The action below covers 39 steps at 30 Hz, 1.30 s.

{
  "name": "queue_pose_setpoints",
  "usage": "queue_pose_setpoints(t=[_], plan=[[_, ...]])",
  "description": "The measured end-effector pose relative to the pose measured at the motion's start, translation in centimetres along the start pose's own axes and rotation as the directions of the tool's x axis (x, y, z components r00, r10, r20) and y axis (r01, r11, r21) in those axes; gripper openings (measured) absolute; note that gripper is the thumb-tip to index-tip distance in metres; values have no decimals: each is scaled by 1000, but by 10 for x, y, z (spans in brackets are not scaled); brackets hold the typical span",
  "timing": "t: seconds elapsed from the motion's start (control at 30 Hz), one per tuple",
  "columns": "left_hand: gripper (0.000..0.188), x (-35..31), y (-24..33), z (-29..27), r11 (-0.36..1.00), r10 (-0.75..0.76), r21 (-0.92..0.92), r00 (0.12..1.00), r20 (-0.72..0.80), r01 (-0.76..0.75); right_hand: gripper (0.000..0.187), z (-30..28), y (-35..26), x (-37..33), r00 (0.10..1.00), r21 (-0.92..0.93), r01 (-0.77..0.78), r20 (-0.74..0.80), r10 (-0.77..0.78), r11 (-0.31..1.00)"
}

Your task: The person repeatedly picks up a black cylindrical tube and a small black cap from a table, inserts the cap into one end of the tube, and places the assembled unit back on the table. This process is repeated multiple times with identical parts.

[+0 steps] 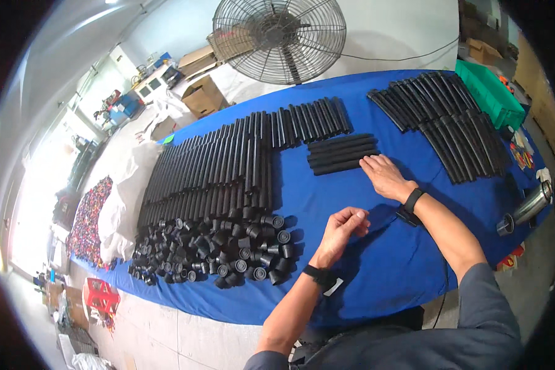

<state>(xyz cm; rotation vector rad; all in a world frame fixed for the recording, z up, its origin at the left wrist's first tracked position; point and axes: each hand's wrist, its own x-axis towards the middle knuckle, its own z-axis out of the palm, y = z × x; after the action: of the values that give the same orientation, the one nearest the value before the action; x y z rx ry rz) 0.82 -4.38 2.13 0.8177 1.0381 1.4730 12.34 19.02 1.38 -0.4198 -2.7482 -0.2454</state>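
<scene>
A small row of black tubes [342,154] with a matte, ridged look lies side by side on the blue cloth. My right hand [385,176] rests its outstretched fingertips at the right end of the nearest tube, palm down. Nearer to me and to the left, my left hand [342,233] hovers over the cloth with fingers curled and thumb pressed down. Whatever it may hold is hidden. Left of it lies a heap of black round caps [219,250]. Long rows of glossy black tubes [213,163] lie behind that heap.
Another group of black tubes [444,120] lies at the far right, beside a green bin [490,92]. A metal cylinder [532,202] lies near the right edge. A large fan [280,37] stands behind the table. At the left, white sheeting [126,203] adjoins many small coloured pieces [89,216].
</scene>
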Motion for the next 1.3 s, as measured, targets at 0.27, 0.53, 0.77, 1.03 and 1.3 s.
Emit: queue_pose_setpoints(t=[0.27,0.53,0.77,1.03,1.3], plan=[[23,-63,22,19,400,81,896,981,174,-192,57,-3,-19,-12,999,192,5,-53,6,981],[31,-93,82,-52,-182,387,951,908,-164,249,29,-45,-62,-57,980,419,-157,177,89,894],[34,-84,72,-79,-256,262,888,912,-316,382,27,-47,-70,-72,976,485,-205,167,140,850],[30,-82,96,-39,1,448,993,888,-104,116,27,-57,-72,-87,969,397,-231,177,173,888],[14,0,30,-14,915,-114,-380,990,81,136,29,-85,-63,-137,890,340,-452,239,389,825]])
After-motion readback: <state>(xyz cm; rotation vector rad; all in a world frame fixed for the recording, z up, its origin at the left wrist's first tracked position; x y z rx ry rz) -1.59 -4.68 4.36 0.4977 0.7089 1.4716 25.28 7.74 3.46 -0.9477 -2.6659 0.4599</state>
